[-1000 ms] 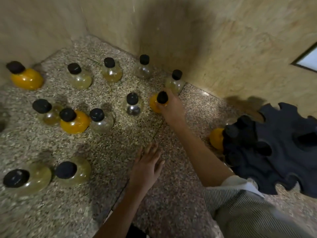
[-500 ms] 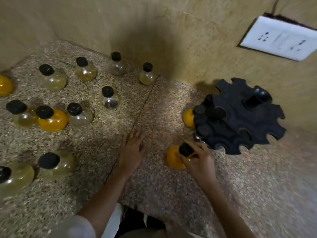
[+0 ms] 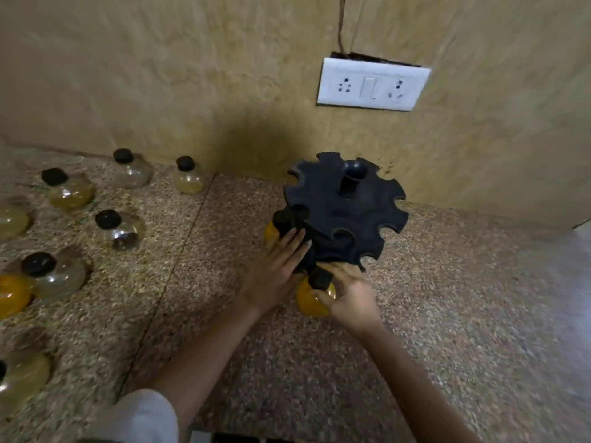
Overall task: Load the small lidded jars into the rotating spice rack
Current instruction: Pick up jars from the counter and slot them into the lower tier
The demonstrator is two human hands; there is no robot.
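The black rotating spice rack stands on the speckled counter by the back wall, its notched top disc facing me. One orange jar with a black lid hangs in a notch on the rack's left side. My right hand is shut on another orange jar with a black lid, held at the rack's near edge. My left hand lies flat with fingers straight against the rack's left front side.
Several black-lidded jars stand on the counter at left: clear ones, pale yellow ones, an orange one. A white socket plate is on the wall above the rack.
My right hand has carried the orange jar up to the rack's near edge. My left hand has left the counter and moved right onto the rack. The view has swung right.
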